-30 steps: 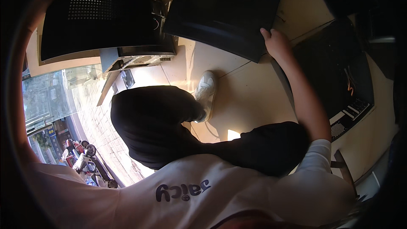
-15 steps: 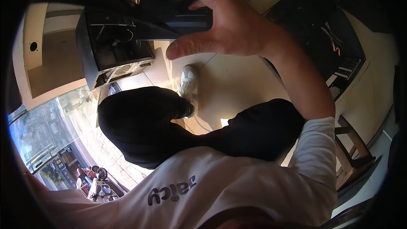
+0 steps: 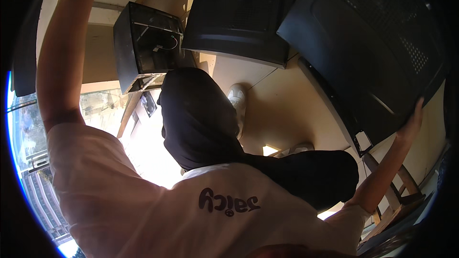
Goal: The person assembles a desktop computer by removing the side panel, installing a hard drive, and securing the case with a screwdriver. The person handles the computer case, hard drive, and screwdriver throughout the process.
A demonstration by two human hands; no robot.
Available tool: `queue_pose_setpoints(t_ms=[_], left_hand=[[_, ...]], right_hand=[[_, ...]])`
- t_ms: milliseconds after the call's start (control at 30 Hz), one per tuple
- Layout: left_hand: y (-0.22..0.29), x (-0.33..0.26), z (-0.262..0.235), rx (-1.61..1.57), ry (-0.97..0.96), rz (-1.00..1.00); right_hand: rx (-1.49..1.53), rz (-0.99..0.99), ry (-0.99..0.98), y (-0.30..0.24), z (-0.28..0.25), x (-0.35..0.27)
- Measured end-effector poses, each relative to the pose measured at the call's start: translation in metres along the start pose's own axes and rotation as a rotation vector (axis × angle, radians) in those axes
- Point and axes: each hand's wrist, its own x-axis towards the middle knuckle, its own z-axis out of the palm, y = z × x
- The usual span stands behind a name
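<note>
A black side panel [image 3: 334,33] with patches of small perforations is held tilted at the upper right. My right hand [image 3: 411,124] grips its lower right edge, with the fingers partly hidden by the panel. Under it lies a black computer case [image 3: 330,95], largely covered; its left rim and a near corner show. My left arm [image 3: 62,57] stretches up along the left side, and its hand is beyond the top of the picture.
Another black case [image 3: 239,19] stands ahead at the top middle. Left of it sits an open computer case [image 3: 148,43] with a loose cable inside. A wooden stool [image 3: 401,186] is at the lower right. Light tiles [image 3: 287,100] make up the floor by my shoes.
The perforated panel has come over the right-hand case, whose inside showed before. My right hand has moved from the top middle to the panel's edge. My left arm has come into view, raised.
</note>
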Motion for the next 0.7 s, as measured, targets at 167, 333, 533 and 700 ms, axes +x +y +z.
queue_pose_setpoints(t_ms=[167,333,533,700], left_hand=[[-0.209,-0.084,0.157,0.031,-0.249,-0.252],[-0.27,-0.161,0.245,-0.134,-0.396,-0.732],[-0.326,-0.161,0.298,-0.418,-0.268,-0.919],[-0.331,-0.134,0.295,-0.775,-0.254,-0.975]], right_hand=[[0.104,0.338,0.045,0.067,-0.111,0.012],[-0.19,0.448,0.053,0.061,-0.118,0.013],[-2.053,0.293,-0.042,0.034,-0.093,0.038],[-0.992,-0.127,-0.174,0.024,0.137,-0.003]])
